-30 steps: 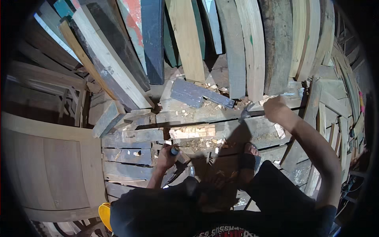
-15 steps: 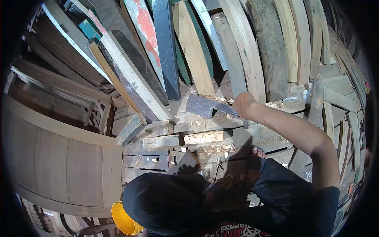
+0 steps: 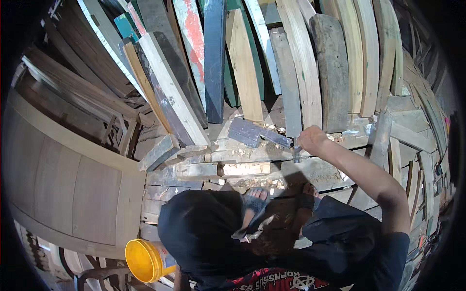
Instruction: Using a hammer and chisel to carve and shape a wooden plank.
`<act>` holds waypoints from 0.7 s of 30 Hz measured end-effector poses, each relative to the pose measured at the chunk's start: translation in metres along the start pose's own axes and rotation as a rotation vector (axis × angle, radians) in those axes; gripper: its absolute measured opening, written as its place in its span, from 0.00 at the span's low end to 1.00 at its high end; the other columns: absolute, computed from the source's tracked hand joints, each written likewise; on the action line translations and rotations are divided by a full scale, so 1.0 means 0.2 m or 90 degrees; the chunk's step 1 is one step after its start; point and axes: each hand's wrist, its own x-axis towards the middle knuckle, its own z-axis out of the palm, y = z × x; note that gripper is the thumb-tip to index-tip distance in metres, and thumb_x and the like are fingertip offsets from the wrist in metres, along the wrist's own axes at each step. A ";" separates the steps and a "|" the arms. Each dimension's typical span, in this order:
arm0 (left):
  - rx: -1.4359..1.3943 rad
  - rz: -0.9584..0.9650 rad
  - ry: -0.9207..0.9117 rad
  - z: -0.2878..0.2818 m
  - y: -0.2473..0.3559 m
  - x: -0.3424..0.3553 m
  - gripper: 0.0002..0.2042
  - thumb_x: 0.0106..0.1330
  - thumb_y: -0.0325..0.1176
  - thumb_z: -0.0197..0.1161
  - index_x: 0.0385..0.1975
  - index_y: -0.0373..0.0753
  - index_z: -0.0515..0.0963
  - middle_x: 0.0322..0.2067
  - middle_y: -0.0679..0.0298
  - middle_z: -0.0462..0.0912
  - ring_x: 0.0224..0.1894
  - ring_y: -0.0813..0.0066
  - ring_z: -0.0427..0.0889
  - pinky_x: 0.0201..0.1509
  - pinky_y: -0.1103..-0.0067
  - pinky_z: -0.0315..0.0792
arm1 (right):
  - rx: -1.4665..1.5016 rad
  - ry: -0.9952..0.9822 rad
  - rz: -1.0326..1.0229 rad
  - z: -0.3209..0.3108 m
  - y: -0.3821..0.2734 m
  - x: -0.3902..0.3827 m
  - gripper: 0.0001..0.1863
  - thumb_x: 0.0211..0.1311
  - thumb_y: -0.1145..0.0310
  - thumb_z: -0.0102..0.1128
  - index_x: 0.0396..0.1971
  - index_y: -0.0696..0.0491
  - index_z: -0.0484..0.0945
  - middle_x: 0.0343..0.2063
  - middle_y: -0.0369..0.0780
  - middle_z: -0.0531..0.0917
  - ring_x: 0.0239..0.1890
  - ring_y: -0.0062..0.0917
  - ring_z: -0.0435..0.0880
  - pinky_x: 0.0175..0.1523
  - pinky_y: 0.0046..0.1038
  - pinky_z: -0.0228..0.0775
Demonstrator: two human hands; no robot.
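Note:
My right hand (image 3: 313, 139) is closed, reaching forward over the planks at the middle. Under its fingers shows a small metal-headed, hammer-like tool (image 3: 296, 153); its handle is mostly hidden by the hand. Just left of the fist lies a short dark grey board (image 3: 247, 133) with a notched edge, its narrow right end almost at the tool. Nearer to me a weathered beam (image 3: 196, 170) has a pale, freshly chipped stretch (image 3: 245, 169). Of my left side only a bit of arm (image 3: 181, 280) shows at the lower edge; the left hand is out of sight.
Many planks lean in a row along the far side, among them a dark blue board (image 3: 214, 63) and a pale post (image 3: 174, 89). A panelled wooden door (image 3: 97, 199) lies at left. Near me stands a yellow bucket (image 3: 156, 257). Wood chips (image 3: 272, 183) and uneven boards surround my sandalled feet.
The view has shifted, and more of the yellow bucket and my left foot now show. My right hand has moved slightly right and nearer; the metal tool head shows more clearly.

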 end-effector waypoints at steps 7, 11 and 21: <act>-0.179 0.065 0.009 0.16 0.35 0.15 0.12 0.73 0.30 0.65 0.53 0.38 0.78 0.34 0.63 0.81 0.32 0.74 0.79 0.37 0.77 0.73 | 0.012 -0.053 0.090 0.01 0.03 -0.01 0.10 0.68 0.67 0.60 0.40 0.48 0.91 0.43 0.40 0.92 0.48 0.33 0.91 0.50 0.36 0.82; -0.247 0.148 -0.068 0.28 0.57 0.32 0.13 0.74 0.30 0.64 0.55 0.38 0.77 0.34 0.65 0.81 0.32 0.76 0.79 0.37 0.78 0.73 | 0.029 -0.146 0.126 -0.04 0.00 0.05 0.11 0.67 0.67 0.61 0.43 0.51 0.90 0.46 0.40 0.91 0.51 0.35 0.91 0.51 0.37 0.82; 0.065 0.363 -0.450 0.93 0.84 0.92 0.17 0.67 0.31 0.70 0.51 0.35 0.75 0.33 0.59 0.82 0.30 0.73 0.79 0.34 0.75 0.74 | 0.083 -0.249 0.205 -0.04 0.10 0.22 0.10 0.62 0.69 0.65 0.40 0.51 0.90 0.42 0.44 0.91 0.48 0.38 0.91 0.51 0.38 0.81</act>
